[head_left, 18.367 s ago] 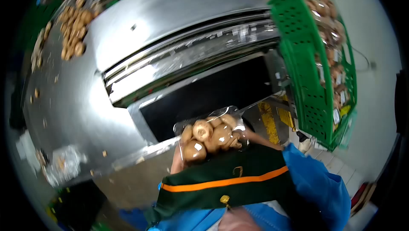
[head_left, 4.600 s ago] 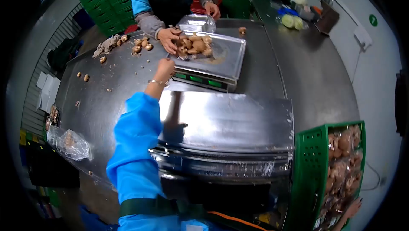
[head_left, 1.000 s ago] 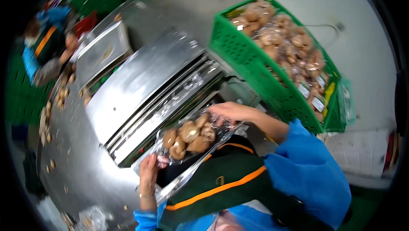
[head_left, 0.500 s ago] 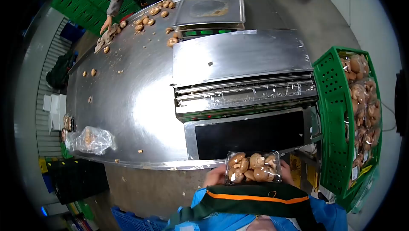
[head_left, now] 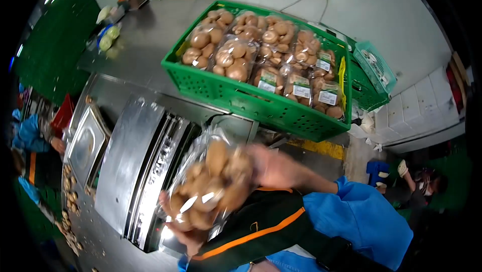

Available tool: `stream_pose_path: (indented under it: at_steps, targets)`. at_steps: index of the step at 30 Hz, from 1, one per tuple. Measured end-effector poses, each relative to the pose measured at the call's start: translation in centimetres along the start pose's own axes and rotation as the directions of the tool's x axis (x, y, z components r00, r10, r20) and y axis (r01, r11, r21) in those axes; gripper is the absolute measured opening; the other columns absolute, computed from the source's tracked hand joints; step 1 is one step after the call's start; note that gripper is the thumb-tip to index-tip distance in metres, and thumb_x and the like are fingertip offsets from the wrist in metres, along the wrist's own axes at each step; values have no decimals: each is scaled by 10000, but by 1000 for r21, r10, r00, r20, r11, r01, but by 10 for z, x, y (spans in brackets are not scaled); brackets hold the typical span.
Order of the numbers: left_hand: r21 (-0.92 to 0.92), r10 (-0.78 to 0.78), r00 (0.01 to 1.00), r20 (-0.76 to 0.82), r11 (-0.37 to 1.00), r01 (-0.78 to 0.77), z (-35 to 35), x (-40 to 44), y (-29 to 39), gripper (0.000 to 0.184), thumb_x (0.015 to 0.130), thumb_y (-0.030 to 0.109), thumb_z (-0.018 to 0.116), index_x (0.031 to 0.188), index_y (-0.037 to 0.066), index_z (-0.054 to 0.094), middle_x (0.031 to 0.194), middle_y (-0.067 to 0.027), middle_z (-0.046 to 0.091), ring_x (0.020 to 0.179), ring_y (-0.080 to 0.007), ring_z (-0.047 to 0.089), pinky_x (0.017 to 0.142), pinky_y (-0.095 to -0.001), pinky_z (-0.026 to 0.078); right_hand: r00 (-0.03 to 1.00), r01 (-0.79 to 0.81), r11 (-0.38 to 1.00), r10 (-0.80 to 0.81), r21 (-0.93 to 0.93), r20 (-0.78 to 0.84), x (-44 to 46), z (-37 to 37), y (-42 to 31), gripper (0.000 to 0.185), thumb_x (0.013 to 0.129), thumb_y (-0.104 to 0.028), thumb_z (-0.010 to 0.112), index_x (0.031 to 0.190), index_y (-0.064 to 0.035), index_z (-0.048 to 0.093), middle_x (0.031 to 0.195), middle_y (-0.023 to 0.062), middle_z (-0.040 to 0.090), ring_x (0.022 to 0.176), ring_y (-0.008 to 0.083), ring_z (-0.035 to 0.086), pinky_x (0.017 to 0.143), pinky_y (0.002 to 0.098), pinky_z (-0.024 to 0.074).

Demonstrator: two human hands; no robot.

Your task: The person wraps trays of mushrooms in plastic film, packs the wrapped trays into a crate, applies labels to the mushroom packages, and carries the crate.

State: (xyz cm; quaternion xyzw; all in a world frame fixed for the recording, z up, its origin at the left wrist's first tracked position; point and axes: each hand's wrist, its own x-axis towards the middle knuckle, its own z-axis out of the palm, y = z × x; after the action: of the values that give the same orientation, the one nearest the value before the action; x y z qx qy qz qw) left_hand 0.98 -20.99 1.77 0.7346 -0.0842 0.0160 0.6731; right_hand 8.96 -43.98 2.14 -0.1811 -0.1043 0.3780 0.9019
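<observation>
Tan to brown across the held mushrooms (head_left: 208, 191), with white glints. Vivid green on the big crate (head_left: 241, 105), dotted with dark holes; pale teal on the small basket (head_left: 385, 85). Bright blue on the sleeve (head_left: 359, 217), dark green striped with orange on the apron (head_left: 278, 206).

food packing room, green crate (head_left: 256, 97) of wrapped mushrooms (head_left: 236, 60), steel worktable (head_left: 108, 239), wrapping machine (head_left: 150, 171)

The crate (head_left: 256, 104) looks like smooth green plastic; beside it, the counter (head_left: 148, 33) is dull metal. Below the crate, glossy clear plastic film covers the mushrooms (head_left: 213, 186).
</observation>
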Motion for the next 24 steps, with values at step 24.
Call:
stream_pose_path:
  at_steps: [24]
  targets:
    - [600,451,602,658,168,-782,229,401,-77,574,642,255,671,1186,190,502,1230,-126,442,1219,-321,327,988,-536,253,896,-282,-957,-236,72,377,-20,-243,-372,327,823,-255,556,1083,-57,559,1080,154,564,1023,294,524,850,377,417]
